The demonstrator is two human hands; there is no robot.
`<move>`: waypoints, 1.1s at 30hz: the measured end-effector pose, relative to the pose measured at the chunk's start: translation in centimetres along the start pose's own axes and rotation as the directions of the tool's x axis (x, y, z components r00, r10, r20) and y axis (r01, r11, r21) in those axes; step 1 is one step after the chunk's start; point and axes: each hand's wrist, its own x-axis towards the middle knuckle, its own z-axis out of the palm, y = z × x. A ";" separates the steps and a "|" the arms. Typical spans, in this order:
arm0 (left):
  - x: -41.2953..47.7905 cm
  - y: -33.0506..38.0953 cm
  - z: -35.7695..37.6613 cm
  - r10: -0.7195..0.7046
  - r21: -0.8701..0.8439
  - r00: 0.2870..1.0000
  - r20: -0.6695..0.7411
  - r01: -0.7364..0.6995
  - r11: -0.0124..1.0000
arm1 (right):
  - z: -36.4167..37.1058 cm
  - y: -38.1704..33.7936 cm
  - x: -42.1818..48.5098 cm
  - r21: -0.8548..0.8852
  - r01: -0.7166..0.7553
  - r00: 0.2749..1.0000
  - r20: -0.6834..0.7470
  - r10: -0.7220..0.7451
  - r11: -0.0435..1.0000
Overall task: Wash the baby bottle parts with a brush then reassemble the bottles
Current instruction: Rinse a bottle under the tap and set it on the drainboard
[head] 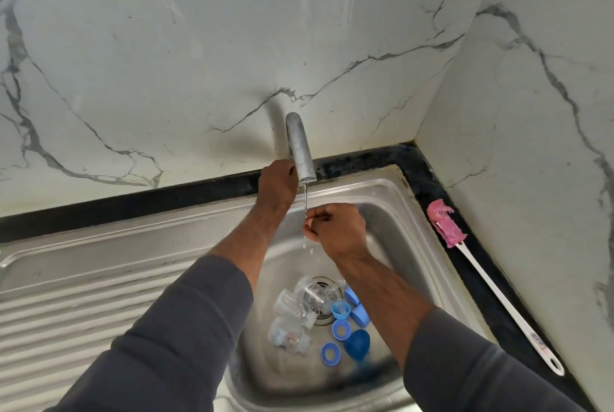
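**Head view.** We are judging the step in hand to be wetting or rinsing at the tap, ahead of any brushing.

- The left hand [277,180] is reaching to the base of the tap spout [300,149] at the far edge of the steel sink [393,202]. Its fingers are lying behind the spout, so we cannot tell whether they are gripping a handle.
- A thin water stream [306,200] is running from the spout.
- The right hand [337,229] is sitting under the stream with its fingers curled inward. We cannot tell whether it is pinching a small part.
- The bottle parts are lying loose in the near basin around the drain [324,293]. The clear bottle bodies [287,307] are on the left, and the blue rings [340,328] and a blue cap [357,343] are on the right. We are seeing none of them assembled.
- The bottle brush [445,224] is lying on the black counter ledge [428,175] right of the sink. Its pink head is far and its white handle is running near. It is well apart from both hands.

**Next move (judgement).** We are expecting one hand to need freeing for a reach right to the brush handle. The other would be lifting a bottle body from the basin. The wet clear plastic is likely to be slippery.
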 end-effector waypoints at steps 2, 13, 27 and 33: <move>0.0 0.2 -0.2 0.003 0.024 1.000 0.001 -0.004 1.000 | 0.3 0.1 0.1 0.023 -0.015 1.000 0.002 0.015 1.000; 0.1 0.1 -0.1 0.008 0.014 1.000 -0.009 -0.008 1.000 | 0.9 0.6 1.0 0.019 -0.029 0.999 -0.025 0.030 0.999; -4.4 -4.2 3.1 -0.270 -0.540 0.925 0.266 0.375 0.754 | -1.1 4.6 2.9 -0.016 -0.061 0.996 -0.059 0.060 0.998; -11.5 -9.6 7.1 -0.347 -0.425 0.823 0.451 0.539 0.727 | -2.2 8.6 1.4 -0.027 -0.170 0.985 -0.012 0.170 0.985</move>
